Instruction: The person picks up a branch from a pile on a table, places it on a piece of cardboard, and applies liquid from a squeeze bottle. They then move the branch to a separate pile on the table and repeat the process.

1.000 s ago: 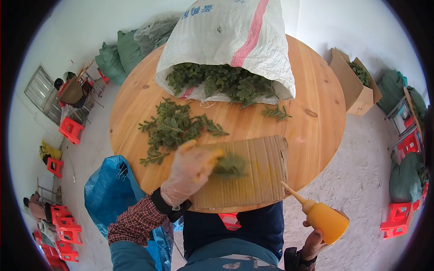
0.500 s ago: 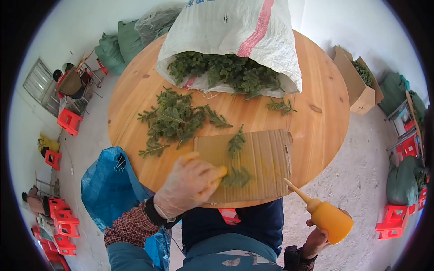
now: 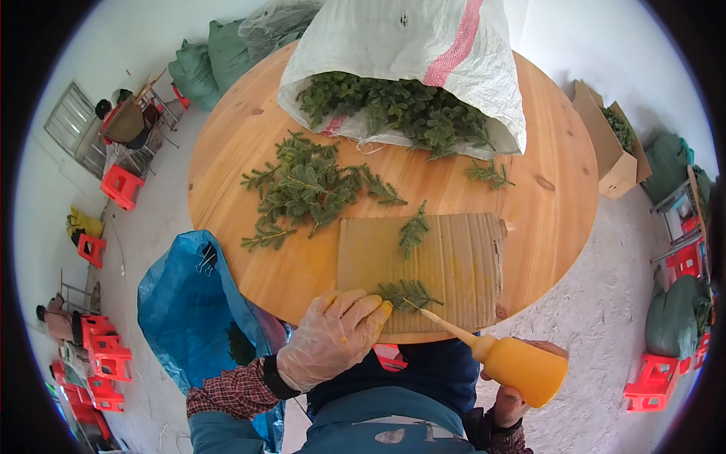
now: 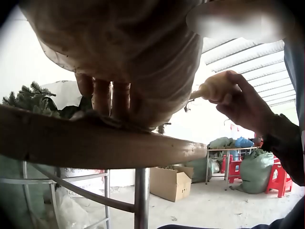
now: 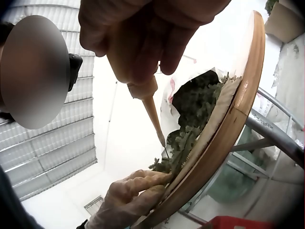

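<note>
My left hand (image 3: pixel 329 344), in a clear glove with yellow-stained fingertips, pinches the stem end of a small green fir sprig (image 3: pixel 414 293). This sprig lies over the near part of a cardboard sheet (image 3: pixel 461 265) at the table's front edge. My right hand (image 3: pixel 512 407) grips a yellow squeeze bottle (image 3: pixel 529 369), tilted so its long nozzle (image 3: pixel 446 324) points left. A thin tip on the nozzle overlaps the sprig in the head view; in the right wrist view the nozzle (image 5: pixel 153 117) points down toward the foliage. Another sprig (image 3: pixel 413 229) lies farther up the cardboard.
A pile of sprigs (image 3: pixel 302 185) lies on the round wooden table (image 3: pixel 227 166), left of the cardboard. Behind it an open white woven sack (image 3: pixel 363 45) holds more greenery. A blue bag (image 3: pixel 181 303) hangs at the table's front left. Red stools (image 3: pixel 121 187) stand around.
My left hand brought one sprig down onto the cardboard, left it there, and moved to the nearer sprig. The bottle came left, its nozzle now over that sprig.
</note>
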`<action>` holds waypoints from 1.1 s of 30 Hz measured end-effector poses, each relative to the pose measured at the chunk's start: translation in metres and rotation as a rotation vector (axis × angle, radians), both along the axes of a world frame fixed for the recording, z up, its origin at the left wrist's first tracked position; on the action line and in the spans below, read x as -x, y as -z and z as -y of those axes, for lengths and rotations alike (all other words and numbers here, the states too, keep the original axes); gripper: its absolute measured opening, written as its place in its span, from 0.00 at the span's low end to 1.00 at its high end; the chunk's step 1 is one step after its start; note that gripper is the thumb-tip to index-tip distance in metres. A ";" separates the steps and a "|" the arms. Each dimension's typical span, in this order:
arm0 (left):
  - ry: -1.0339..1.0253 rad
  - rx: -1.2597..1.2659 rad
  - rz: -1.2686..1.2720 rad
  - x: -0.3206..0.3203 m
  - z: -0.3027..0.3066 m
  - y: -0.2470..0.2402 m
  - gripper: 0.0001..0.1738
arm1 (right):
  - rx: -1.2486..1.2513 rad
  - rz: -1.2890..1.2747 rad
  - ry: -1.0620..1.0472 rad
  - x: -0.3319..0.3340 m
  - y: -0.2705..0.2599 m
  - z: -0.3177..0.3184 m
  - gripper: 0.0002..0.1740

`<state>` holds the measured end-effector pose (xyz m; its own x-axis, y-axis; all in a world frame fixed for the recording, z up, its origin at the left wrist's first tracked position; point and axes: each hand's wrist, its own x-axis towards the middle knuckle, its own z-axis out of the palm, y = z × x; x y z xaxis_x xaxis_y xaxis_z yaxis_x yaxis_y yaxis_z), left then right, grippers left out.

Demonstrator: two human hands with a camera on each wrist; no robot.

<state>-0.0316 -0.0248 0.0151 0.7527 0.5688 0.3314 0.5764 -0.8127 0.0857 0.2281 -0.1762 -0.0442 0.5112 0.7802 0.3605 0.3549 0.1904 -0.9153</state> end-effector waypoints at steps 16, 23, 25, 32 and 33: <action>0.010 0.035 -0.021 0.002 -0.001 0.009 0.23 | -0.001 -0.251 -0.042 0.015 -0.018 -0.029 0.51; 0.003 0.048 -0.016 0.002 0.000 0.010 0.22 | 0.086 -0.297 -0.032 0.012 -0.020 -0.021 0.51; -0.017 0.036 0.011 0.001 0.000 0.011 0.22 | 0.077 -0.289 -0.019 0.010 -0.019 -0.019 0.50; -0.026 0.036 0.021 0.000 0.001 0.011 0.23 | 0.080 -0.152 0.065 0.006 -0.021 -0.016 0.49; -0.026 0.040 0.018 0.000 0.001 0.010 0.23 | 0.078 -0.151 0.068 0.005 -0.020 -0.015 0.49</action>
